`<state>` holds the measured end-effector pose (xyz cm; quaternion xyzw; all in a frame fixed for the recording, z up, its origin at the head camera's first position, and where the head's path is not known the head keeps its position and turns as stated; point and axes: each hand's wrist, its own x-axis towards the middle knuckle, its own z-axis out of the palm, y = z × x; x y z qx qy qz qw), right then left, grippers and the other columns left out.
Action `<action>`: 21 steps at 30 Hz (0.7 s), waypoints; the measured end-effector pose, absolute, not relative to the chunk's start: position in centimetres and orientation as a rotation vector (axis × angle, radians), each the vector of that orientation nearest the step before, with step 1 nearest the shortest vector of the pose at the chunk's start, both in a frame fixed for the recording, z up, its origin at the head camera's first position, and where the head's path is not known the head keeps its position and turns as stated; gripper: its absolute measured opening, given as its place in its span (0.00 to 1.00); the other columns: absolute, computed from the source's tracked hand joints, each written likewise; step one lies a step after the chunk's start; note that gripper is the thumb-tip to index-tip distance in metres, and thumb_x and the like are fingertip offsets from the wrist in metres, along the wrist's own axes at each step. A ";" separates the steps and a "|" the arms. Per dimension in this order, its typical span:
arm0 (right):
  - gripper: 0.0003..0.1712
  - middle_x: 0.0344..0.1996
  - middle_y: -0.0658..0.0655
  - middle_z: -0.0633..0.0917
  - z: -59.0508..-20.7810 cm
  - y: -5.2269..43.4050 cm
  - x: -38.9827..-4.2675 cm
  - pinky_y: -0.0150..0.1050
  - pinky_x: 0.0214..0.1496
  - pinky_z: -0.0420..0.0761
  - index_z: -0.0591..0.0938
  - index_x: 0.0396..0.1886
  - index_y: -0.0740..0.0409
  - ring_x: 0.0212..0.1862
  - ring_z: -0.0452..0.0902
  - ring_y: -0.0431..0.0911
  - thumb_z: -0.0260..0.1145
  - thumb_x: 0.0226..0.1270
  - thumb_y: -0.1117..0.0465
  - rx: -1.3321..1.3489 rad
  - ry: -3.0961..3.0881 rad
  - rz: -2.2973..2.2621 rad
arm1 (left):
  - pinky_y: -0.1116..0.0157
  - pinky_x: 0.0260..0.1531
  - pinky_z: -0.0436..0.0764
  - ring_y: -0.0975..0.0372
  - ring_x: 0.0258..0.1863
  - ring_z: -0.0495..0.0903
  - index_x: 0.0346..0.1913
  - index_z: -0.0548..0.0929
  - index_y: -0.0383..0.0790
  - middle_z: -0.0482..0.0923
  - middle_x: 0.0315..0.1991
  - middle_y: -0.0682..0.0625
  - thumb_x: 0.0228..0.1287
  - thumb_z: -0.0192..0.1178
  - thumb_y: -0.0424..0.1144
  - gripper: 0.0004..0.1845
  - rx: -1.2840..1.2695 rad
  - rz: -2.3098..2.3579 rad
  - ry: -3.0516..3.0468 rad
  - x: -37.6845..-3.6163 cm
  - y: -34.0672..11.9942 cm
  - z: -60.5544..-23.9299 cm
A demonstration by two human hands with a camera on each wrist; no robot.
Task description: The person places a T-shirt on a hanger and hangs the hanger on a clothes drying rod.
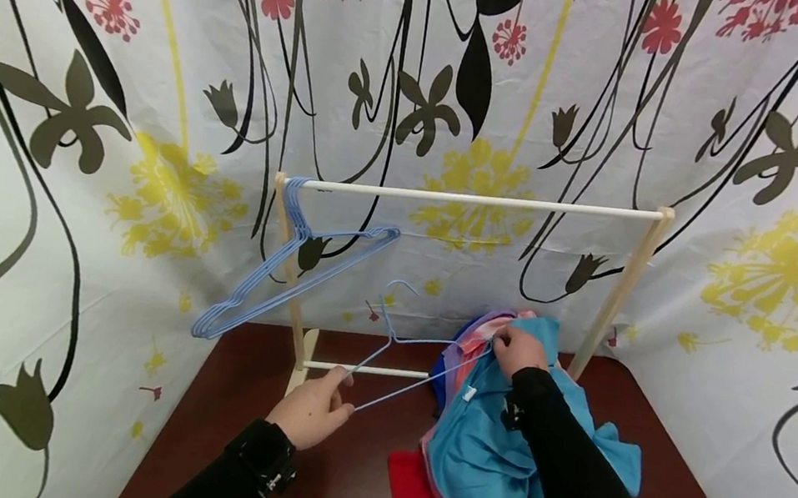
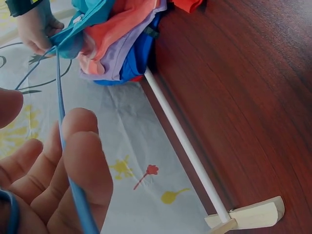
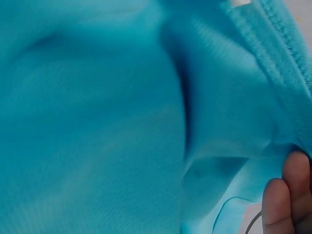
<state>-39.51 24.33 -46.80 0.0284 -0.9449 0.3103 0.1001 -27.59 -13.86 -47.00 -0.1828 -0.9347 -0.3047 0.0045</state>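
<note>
A light-blue wire hanger (image 1: 395,339) is held between the two hands, its hook pointing up and away. My left hand (image 1: 313,410) grips the hanger's left end; in the left wrist view, the wire (image 2: 60,97) runs across the curled fingers (image 2: 83,151). With my right hand (image 1: 520,352) I pinch the edge of a turquoise shirt (image 1: 488,437) at the hanger's right end. The shirt drapes over the clothes pile, a small white label (image 1: 469,393) showing. Turquoise cloth (image 3: 122,122) fills most of the right wrist view, with fingertips (image 3: 278,204) at its edge.
A wooden rack (image 1: 473,200) stands on the dark red-brown table (image 1: 234,412). Several blue hangers (image 1: 240,304) hang at its left end. Beneath the shirt lie red (image 1: 423,496), coral, lilac and blue clothes. A flower-patterned curtain (image 1: 362,67) closes off the back and sides.
</note>
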 end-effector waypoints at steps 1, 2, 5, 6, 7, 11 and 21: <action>0.15 0.48 0.64 0.84 -46.7 24.3 -39.5 0.52 0.48 0.76 0.83 0.53 0.62 0.44 0.79 0.56 0.56 0.78 0.60 0.073 -2.799 0.934 | 0.65 0.20 0.71 0.65 0.16 0.70 0.59 0.73 0.45 0.74 0.22 0.59 0.71 0.63 0.45 0.19 -0.573 -0.948 -2.929 -27.6 -13.8 -47.0; 0.16 0.49 0.65 0.84 -46.6 24.3 -39.4 0.52 0.50 0.76 0.83 0.55 0.62 0.46 0.79 0.57 0.55 0.78 0.59 0.068 -2.798 0.950 | 0.65 0.20 0.71 0.65 0.16 0.70 0.59 0.73 0.45 0.73 0.22 0.59 0.71 0.63 0.45 0.18 -0.576 -0.943 -2.930 -27.6 -13.8 -47.0; 0.19 0.55 0.68 0.83 -46.3 24.1 -39.3 0.56 0.56 0.75 0.82 0.59 0.65 0.53 0.78 0.61 0.55 0.78 0.60 0.086 -2.790 1.001 | 0.65 0.20 0.71 0.65 0.16 0.70 0.59 0.74 0.46 0.73 0.22 0.59 0.71 0.63 0.46 0.18 -0.572 -0.935 -2.929 -27.6 -13.6 -46.9; 0.19 0.56 0.68 0.82 -46.2 24.0 -39.2 0.57 0.58 0.75 0.81 0.60 0.65 0.55 0.78 0.62 0.56 0.78 0.60 0.099 -2.787 1.014 | 0.65 0.20 0.71 0.65 0.16 0.70 0.59 0.74 0.45 0.73 0.22 0.59 0.71 0.63 0.46 0.19 -0.571 -0.938 -2.929 -27.6 -13.6 -46.9; 0.20 0.57 0.69 0.82 -46.1 23.9 -39.2 0.57 0.59 0.74 0.81 0.61 0.66 0.56 0.77 0.63 0.56 0.78 0.60 0.115 -2.784 1.027 | 0.65 0.20 0.71 0.65 0.16 0.70 0.59 0.74 0.44 0.73 0.22 0.59 0.71 0.62 0.45 0.19 -0.576 -0.944 -2.925 -27.7 -13.4 -46.9; 0.21 0.58 0.70 0.81 -45.8 23.5 -39.1 0.57 0.61 0.73 0.79 0.63 0.68 0.58 0.76 0.64 0.57 0.77 0.61 0.188 -2.789 1.058 | 0.64 0.20 0.71 0.65 0.17 0.70 0.60 0.74 0.43 0.73 0.22 0.58 0.71 0.62 0.44 0.19 -0.586 -0.964 -2.914 -27.8 -13.1 -46.9; 0.23 0.57 0.71 0.81 -45.7 23.7 -38.7 0.57 0.55 0.75 0.77 0.64 0.71 0.51 0.78 0.63 0.55 0.74 0.65 0.273 -2.805 0.978 | 0.64 0.21 0.72 0.64 0.17 0.71 0.61 0.74 0.45 0.74 0.23 0.58 0.72 0.61 0.46 0.19 -0.590 -0.956 -2.933 -28.1 -12.1 -47.2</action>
